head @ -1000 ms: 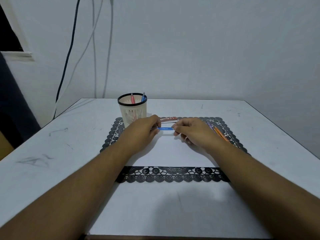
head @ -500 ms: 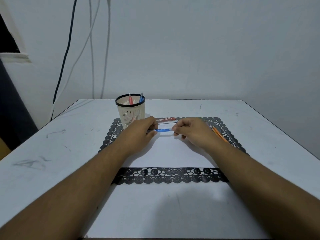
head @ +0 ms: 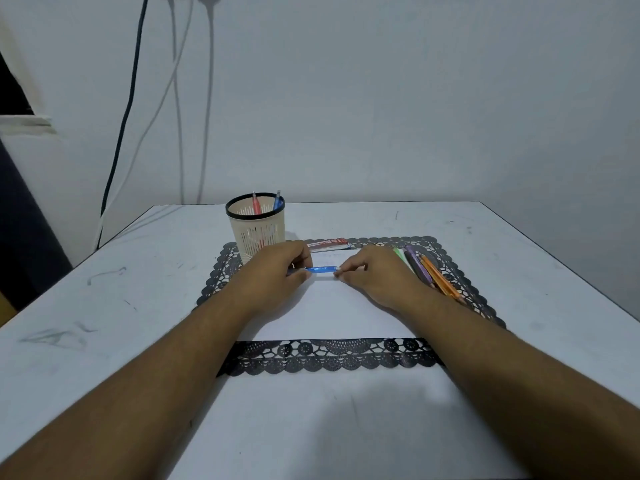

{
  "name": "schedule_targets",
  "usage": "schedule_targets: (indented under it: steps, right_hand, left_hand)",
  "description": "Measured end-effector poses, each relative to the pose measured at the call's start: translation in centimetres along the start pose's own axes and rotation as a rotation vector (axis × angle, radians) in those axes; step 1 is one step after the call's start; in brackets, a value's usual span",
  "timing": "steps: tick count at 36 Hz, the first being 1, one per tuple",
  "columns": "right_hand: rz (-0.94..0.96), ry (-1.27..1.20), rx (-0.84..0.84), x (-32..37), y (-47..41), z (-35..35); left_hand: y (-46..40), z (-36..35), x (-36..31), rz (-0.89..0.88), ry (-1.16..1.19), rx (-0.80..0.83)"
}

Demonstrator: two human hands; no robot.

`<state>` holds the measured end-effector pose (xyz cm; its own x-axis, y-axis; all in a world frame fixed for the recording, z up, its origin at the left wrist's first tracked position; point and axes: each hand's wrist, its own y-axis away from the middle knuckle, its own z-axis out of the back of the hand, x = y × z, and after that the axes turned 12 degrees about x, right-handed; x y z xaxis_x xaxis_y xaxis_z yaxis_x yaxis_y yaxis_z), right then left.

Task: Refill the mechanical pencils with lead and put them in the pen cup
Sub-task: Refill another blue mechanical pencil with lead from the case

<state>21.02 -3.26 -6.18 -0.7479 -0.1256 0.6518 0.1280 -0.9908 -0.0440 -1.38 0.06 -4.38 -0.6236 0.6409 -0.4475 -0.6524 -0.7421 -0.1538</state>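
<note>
Blue plastic mech. pencil (head: 322, 269) held horiz. btwn both hands: barrel gripped by left hand (head: 277, 271), end pinched by right hand (head: 372, 273); beige slotted pen cup (head: 256, 225) behind.

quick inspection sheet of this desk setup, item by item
surface: white table, scuffed, with a black lace-edged mat on it
job's things: blue pencil held over the mat; pen cup with a red and a blue pencil inside; lead case behind the hands; loose pencils at mat's right
clutter: nothing seen
grippers: left hand and right hand each pinch one end of the blue pencil
cables: cables hanging down the wall
surroundings: plain wall
</note>
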Motion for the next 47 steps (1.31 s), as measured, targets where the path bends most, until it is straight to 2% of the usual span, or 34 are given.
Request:
schedule_targets:
  steps: [4, 10, 14, 21, 47]
  right_hand:
    - [-0.028, -0.020, -0.010, 0.0, 0.4, 0.5]
    - [-0.036, -0.296, -0.086, -0.5, 1.0, 1.9]
    - [0.010, -0.373, -0.054, -0.4, 1.4, 2.3]
    - [0.054, -0.169, 0.050, 0.0, 0.9, 2.0]
    - [0.061, -0.175, 0.062, 0.0, 0.9, 2.0]
  left_hand:
    - [0.1, 0.0, 0.1, 0.006, -0.007, 0.000]
    - [0.1, 0.1, 0.0, -0.001, 0.008, 0.006]
    - [0.0, -0.2, 0.1, -0.007, 0.023, 0.009]
    - [-0.2, -0.4, 0.1, -0.023, 0.026, 0.027]
    - [-0.1, -0.4, 0.2, -0.031, 0.047, 0.008]
